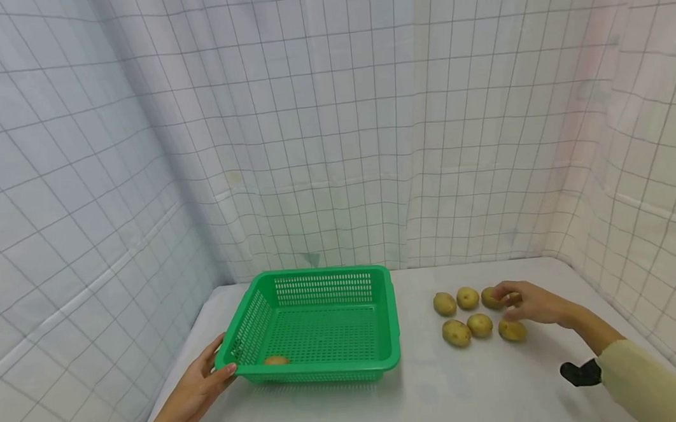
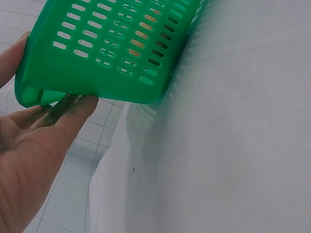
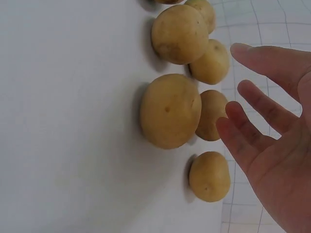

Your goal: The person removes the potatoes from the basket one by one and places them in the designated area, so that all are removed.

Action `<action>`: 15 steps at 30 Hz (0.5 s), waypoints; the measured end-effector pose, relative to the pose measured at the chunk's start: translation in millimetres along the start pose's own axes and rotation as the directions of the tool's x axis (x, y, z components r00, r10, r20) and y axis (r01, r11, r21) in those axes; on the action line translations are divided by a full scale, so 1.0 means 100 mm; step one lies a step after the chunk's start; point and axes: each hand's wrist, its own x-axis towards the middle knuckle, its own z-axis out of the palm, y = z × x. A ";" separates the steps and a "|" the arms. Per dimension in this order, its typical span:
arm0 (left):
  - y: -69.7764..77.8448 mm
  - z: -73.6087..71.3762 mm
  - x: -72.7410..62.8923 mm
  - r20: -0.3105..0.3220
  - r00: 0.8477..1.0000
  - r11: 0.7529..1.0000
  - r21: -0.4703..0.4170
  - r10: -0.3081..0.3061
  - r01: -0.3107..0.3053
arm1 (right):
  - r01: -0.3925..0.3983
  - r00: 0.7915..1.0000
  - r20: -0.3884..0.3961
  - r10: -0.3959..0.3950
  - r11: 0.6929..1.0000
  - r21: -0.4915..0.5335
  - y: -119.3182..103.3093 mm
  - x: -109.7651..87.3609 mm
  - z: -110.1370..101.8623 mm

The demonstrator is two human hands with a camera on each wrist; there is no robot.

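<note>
At the left of the table, a green perforated plastic basket (image 1: 329, 367) stands with its near left corner in the grip of my left hand (image 1: 195, 390). The left wrist view shows the thumb over the rim and fingers beneath it. One brownish potato (image 1: 276, 360) lies inside by the near wall, partly hidden by the rim. On the right, my right hand (image 1: 534, 302) is over a group of potatoes (image 1: 480, 325), its fingers spread and slightly bent. In the right wrist view nothing is between those fingers, and the nearest large potato (image 3: 171, 111) lies just beyond the fingertips.
A white cloth covers the table (image 1: 428, 397). Gridded white curtains (image 1: 346, 140) enclose the back and both sides, close to the table edges. A black piece (image 1: 580, 373) sticks out by the right sleeve (image 1: 639, 373).
</note>
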 end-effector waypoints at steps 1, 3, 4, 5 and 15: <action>0.00 0.00 0.00 -0.001 1.000 1.000 -0.003 0.000 0.000 | 0.016 1.000 0.007 -0.016 1.000 -0.002 -0.03 0.03 0.00; -0.01 0.00 0.00 -0.005 1.000 1.000 -0.005 -0.002 0.002 | 0.041 0.999 0.023 -0.041 0.999 0.002 -0.10 0.10 -0.01; -0.01 0.00 0.00 -0.004 1.000 1.000 -0.005 -0.004 0.004 | 0.051 0.998 0.029 -0.051 0.999 0.002 -0.14 0.13 0.00; -0.01 0.00 0.00 -0.006 1.000 1.000 -0.001 -0.004 0.004 | 0.056 0.998 0.035 -0.056 0.998 0.006 -0.18 0.16 0.00; 0.00 -0.01 0.00 -0.028 0.999 0.999 0.018 -0.030 0.030 | 0.090 0.994 0.066 -0.090 0.996 0.014 -0.48 0.49 0.12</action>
